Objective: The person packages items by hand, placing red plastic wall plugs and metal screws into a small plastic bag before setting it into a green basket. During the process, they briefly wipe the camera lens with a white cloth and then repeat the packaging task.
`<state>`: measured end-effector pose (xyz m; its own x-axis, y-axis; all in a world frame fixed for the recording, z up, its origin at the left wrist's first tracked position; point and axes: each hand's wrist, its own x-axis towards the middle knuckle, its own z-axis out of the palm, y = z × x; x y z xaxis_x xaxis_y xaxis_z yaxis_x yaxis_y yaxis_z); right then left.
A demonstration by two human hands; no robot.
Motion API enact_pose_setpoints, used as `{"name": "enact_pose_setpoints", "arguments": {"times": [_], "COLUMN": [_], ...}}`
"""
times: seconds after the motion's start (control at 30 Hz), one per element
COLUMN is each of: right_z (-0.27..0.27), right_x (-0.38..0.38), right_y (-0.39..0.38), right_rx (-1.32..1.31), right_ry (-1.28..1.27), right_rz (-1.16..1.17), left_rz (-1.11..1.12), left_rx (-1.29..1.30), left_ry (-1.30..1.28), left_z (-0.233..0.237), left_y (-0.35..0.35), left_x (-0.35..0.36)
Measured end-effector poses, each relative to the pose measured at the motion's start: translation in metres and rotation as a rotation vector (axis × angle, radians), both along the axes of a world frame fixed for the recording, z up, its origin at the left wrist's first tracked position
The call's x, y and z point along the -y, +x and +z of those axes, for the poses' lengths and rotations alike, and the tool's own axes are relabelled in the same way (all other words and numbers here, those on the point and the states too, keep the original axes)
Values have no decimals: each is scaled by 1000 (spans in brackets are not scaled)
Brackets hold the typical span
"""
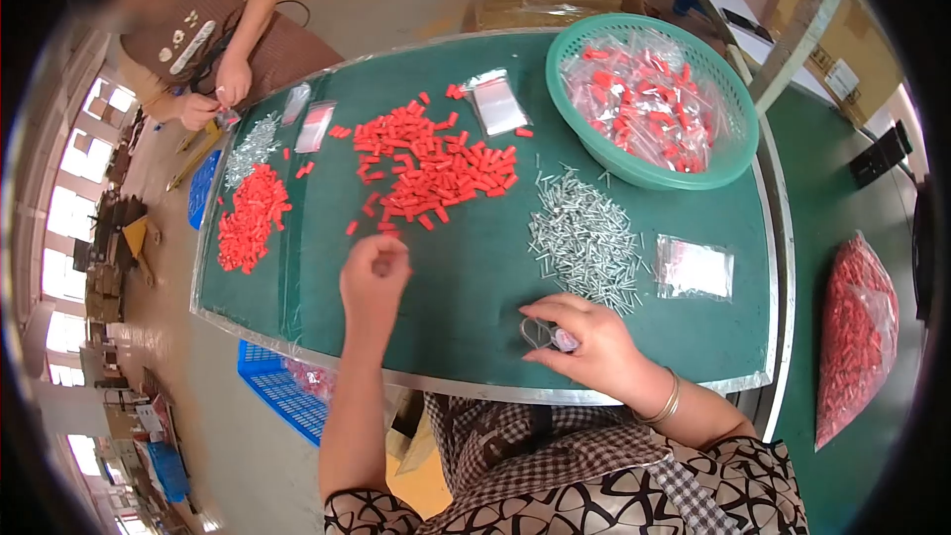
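My left hand (376, 272) is at the near edge of a pile of red plastic wall plugs (436, 163), its fingers curled together. Whatever they hold, if anything, is hidden. My right hand (589, 342) grips a small clear plastic bag (537, 333), its mouth spread between thumb and fingers. Just beyond that hand lies a heap of silver screws (584, 238). To its right is a stack of flat clear bags (695, 269). Another stack of bags (498, 104) lies behind the red pile.
A green basket (738, 163) of filled bags stands at the back right. Across the table (327, 307), a person's hands (213, 99) work near smaller piles of red plugs (253, 218) and screws (253, 149). A blue crate (277, 386) sits below the front edge.
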<state>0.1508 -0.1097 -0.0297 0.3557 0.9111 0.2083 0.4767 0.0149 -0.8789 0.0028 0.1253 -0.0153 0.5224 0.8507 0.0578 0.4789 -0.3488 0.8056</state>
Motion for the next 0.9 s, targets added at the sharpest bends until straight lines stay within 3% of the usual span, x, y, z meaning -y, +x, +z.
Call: {"name": "enact_pose_setpoints", "arguments": {"times": [0.07,0.23,0.43,0.63,0.73,0.87,0.9], "right_z": [0,-6,-4,-1,-1,1,3], "right_x": [-1,-2,0,2,3,4,5], "right_y": [0,0,0,1,2,3,3], "right_rx": [-13,-65,-110,-96,-123,-123,-113], "right_ry": [-4,0,-16,5,-2,36,49], "right_rz": [-4,10,13,-3,3,27,37], "left_rz": [-168,-525,-497,-616,-499,-355,-405], "left_rx": [337,325,365,263,317,208,157], "left_ry": [-190,214,120,365,325,157,98], "left_z": [8,14,7,20,16,1,-3], "left_y": [8,17,13,17,16,31,39], "left_x": [48,106,112,113,104,83,79]}}
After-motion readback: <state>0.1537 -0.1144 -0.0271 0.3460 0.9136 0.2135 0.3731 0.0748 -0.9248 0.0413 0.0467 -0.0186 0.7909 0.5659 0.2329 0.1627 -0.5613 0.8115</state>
